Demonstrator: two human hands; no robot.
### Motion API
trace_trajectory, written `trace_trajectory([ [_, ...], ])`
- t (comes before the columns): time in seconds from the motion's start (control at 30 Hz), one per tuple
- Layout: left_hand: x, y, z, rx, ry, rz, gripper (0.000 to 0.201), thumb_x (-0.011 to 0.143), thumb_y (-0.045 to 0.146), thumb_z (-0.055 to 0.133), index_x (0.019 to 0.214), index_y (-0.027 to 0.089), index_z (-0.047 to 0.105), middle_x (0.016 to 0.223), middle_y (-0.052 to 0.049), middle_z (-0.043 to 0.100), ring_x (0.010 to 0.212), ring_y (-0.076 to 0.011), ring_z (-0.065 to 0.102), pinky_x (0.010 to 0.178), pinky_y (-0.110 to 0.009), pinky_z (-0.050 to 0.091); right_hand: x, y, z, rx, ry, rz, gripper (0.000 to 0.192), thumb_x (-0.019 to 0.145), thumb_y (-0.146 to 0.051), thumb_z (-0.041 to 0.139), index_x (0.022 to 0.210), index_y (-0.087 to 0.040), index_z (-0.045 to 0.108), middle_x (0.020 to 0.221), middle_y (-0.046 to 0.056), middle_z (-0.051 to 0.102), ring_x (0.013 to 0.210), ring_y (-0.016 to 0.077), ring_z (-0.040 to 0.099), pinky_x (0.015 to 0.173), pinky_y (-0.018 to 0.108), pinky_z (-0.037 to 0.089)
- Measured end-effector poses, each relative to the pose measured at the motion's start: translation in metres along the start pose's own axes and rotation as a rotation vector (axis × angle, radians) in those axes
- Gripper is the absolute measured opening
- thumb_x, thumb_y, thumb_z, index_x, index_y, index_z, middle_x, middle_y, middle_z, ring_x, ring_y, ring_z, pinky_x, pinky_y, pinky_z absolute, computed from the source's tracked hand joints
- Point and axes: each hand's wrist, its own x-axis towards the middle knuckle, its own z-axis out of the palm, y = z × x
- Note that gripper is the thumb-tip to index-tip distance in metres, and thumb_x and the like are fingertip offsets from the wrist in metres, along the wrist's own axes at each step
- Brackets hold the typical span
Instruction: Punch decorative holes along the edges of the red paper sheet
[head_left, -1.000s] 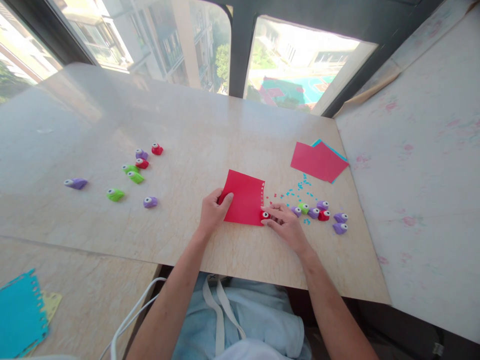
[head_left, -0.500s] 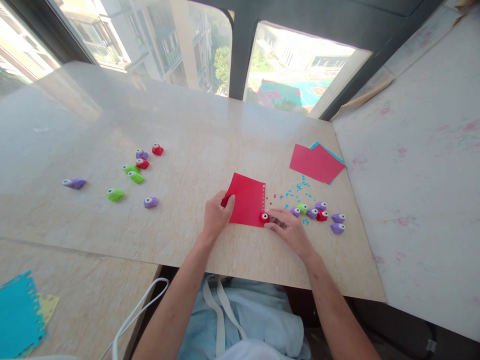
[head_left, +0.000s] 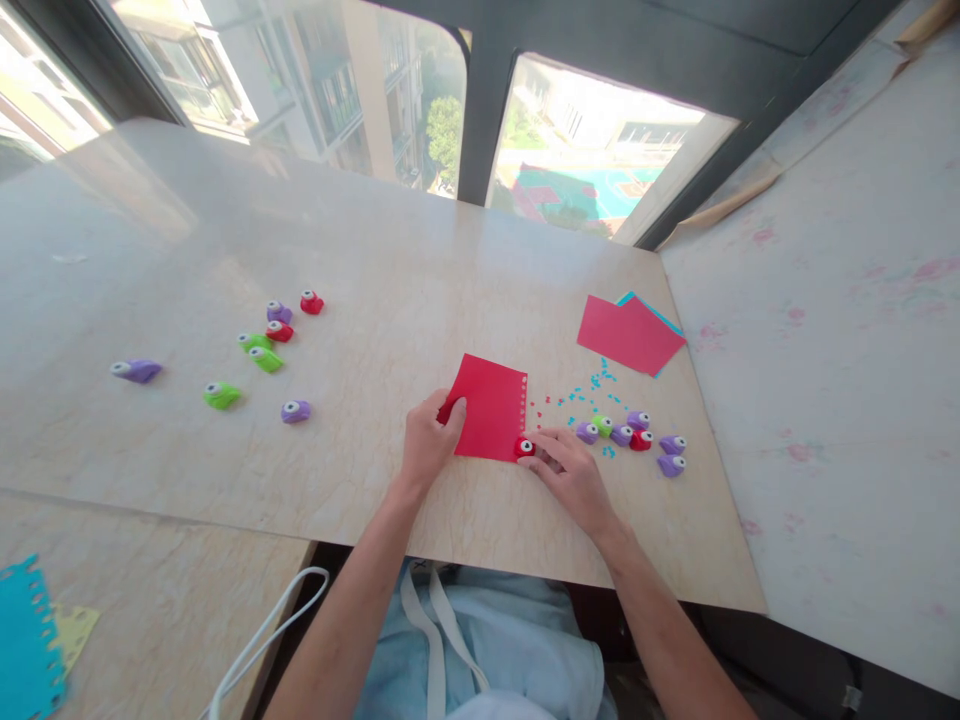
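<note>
A sheet of red paper (head_left: 491, 405) lies in front of me, with a row of small punched holes along its right edge. My left hand (head_left: 431, 435) pinches the sheet's left edge, thumb on top. At the lower right corner sits a small red craft punch (head_left: 523, 447) with a white-and-black eye-like button. My right hand (head_left: 570, 470) grips this punch from the right with thumb and fingers. Tiny blue and red paper bits (head_left: 596, 380) are scattered to the right of the sheet.
Several purple, green and red punches (head_left: 621, 435) cluster at the right; more punches (head_left: 265, 358) stand at the left. Red and blue sheets (head_left: 630, 335) lie near the wall. A notched blue sheet (head_left: 30, 640) and a white cable (head_left: 262, 640) are at lower left.
The whole view has shifted slightly. My right fingers have moved a little further over the red punch, while my left hand keeps its hold on the paper.
</note>
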Motion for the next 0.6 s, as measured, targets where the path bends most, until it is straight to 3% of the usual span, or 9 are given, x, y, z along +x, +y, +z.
trace_trajectory([
  [0.13, 0.0001, 0.0001, -0.0002, -0.004, 0.006, -0.010, 0.022, 0.089, 0.033, 0.054, 0.077, 0.017, 0.062, 0.070, -0.001, 0.064, 0.061, -0.0122, 0.054, 0.056, -0.022, 0.040, 0.0011, 0.0017, -0.0005, 0.003, -0.019, -0.025, 0.022, 0.088, -0.031, 0.065, 0.108, -0.025, 0.073, 0.103, 0.007, 0.066, 0.087, 0.0195, 0.064, 0.074, 0.032, 0.057],
  [0.4, -0.0001, 0.0035, -0.0007, -0.007, -0.015, -0.023, 0.022, 0.089, 0.034, 0.054, 0.075, 0.017, 0.059, 0.070, -0.001, 0.064, 0.059, -0.0116, 0.053, 0.053, -0.021, 0.039, -0.0001, 0.0071, -0.0044, 0.057, -0.015, 0.014, 0.023, 0.086, -0.035, 0.067, 0.107, -0.025, 0.073, 0.102, 0.007, 0.066, 0.075, 0.0163, 0.062, 0.060, 0.028, 0.055],
  [0.6, 0.0001, 0.0042, -0.0004, -0.005, -0.019, -0.024, 0.023, 0.089, 0.035, 0.054, 0.075, 0.018, 0.058, 0.067, 0.000, 0.062, 0.057, -0.0116, 0.051, 0.051, -0.021, 0.037, 0.0063, 0.0085, -0.0030, 0.056, 0.030, 0.019, 0.024, 0.086, -0.040, 0.068, 0.104, -0.025, 0.074, 0.100, 0.007, 0.069, 0.068, 0.0156, 0.061, 0.061, 0.030, 0.055],
])
